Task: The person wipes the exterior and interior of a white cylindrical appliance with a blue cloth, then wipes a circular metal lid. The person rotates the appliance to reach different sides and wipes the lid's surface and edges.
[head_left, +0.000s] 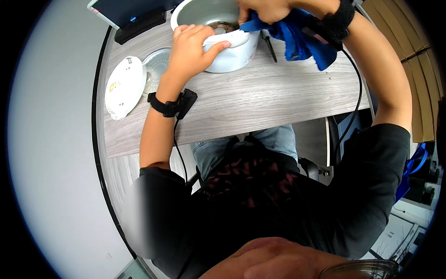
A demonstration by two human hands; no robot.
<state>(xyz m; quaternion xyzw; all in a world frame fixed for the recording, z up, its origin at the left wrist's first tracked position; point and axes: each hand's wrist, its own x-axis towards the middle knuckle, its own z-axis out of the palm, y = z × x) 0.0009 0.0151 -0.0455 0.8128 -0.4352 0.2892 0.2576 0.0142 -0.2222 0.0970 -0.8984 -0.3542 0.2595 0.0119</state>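
Observation:
A white rice cooker body (232, 60) stands at the far middle of the table, without a lid. Inside, a round metal centre with brown marks around it shows at the bottom. My left hand (193, 46) is closed on the white handle (227, 40) at the cooker's near rim, thumb on top. My right hand (267, 10), partly cut off by the upper edge, grips a bunched blue cloth (299, 35) at the right of the rim. One end of the cloth touches the rim; the rest hangs outside over the table.
Left of the cooker lie a white oval lid (124, 88) and a round, see-through or metal disc (157, 63). A slim black stick-like piece (270, 49) lies right of the cooker. A monitor (125, 11) stands at the far left. Cardboard boxes (411, 69) are stacked at right.

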